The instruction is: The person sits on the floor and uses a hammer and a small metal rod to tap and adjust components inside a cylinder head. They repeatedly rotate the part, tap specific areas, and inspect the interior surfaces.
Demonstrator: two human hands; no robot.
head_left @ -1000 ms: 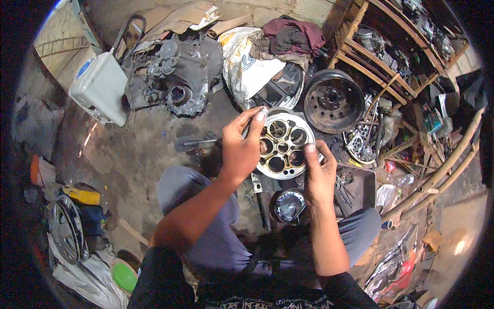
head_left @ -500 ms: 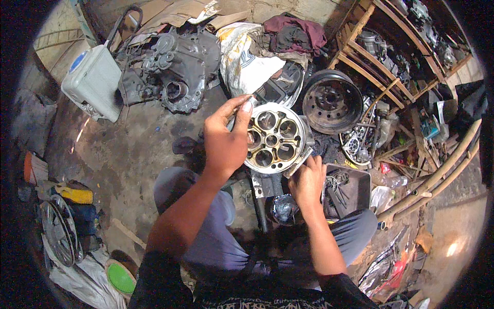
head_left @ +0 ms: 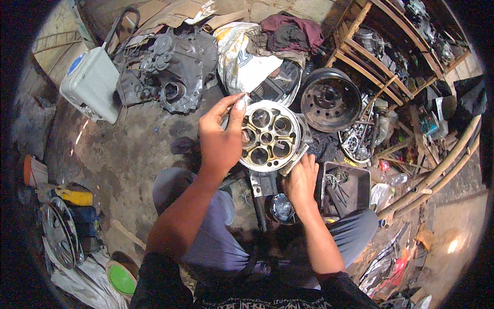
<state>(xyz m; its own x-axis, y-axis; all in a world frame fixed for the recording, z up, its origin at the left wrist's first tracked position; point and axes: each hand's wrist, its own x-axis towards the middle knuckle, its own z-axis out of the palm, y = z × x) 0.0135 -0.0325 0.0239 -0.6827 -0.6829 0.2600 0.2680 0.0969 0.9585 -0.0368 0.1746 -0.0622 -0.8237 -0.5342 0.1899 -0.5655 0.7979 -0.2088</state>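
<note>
I hold a round metal part (head_left: pixel 269 136) with several large holes, silver outside and brass-coloured within, up in front of me. My left hand (head_left: pixel 222 135) grips its left rim, fingers reaching over the top edge. My right hand (head_left: pixel 300 178) holds its lower right edge from beneath. Below the part, between my knees, a small round shiny metal piece (head_left: pixel 282 207) lies on the floor beside a dark bar (head_left: pixel 259 208).
A dark engine casing (head_left: pixel 172 67) and a white plastic canister (head_left: pixel 91 84) lie at the back left. A black wheel rim (head_left: pixel 330 99) stands right of the part, a dark tray of small parts (head_left: pixel 346 186) below it. Wooden shelves (head_left: pixel 383 54) stand at right. Wheel cover (head_left: pixel 60 234), green lid (head_left: pixel 122 278) lower left.
Both hands have lifted the round part off the floor and brought it closer and slightly left. My right hand slid from its right side down to the lower right edge.
</note>
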